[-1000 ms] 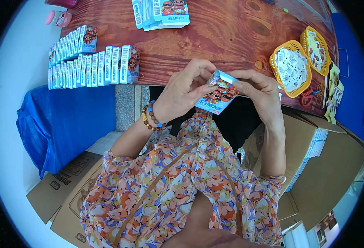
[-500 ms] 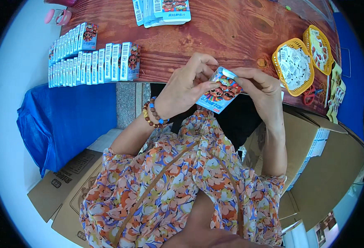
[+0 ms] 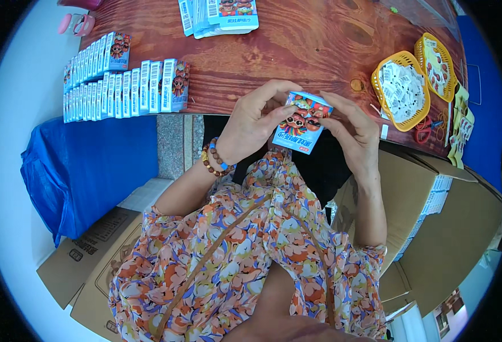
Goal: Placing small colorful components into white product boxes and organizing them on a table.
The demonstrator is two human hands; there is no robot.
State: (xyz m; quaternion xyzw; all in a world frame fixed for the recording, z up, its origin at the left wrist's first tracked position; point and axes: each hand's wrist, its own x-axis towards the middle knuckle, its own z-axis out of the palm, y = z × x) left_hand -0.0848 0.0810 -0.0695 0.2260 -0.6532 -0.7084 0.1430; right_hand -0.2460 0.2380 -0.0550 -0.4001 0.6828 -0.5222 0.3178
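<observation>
Hands meet over the near edge of the reddish-brown wooden table (image 3: 296,51): the left hand (image 3: 253,122) and right hand (image 3: 356,134) both grip a small light-blue cardboard box with cartoon faces (image 3: 301,122), fingers closed on its top corners, held just above the lap. Two yellow plastic mesh baskets (image 3: 402,88) sit at the right, holding small white packets. Rows of matching blue boxes (image 3: 122,77) stand upright at the left edge, and a flat stack (image 3: 219,14) lies farther back. Bare wood lies between them. Brown cardboard cartons (image 3: 433,228) crowd the floor at the right.
</observation>
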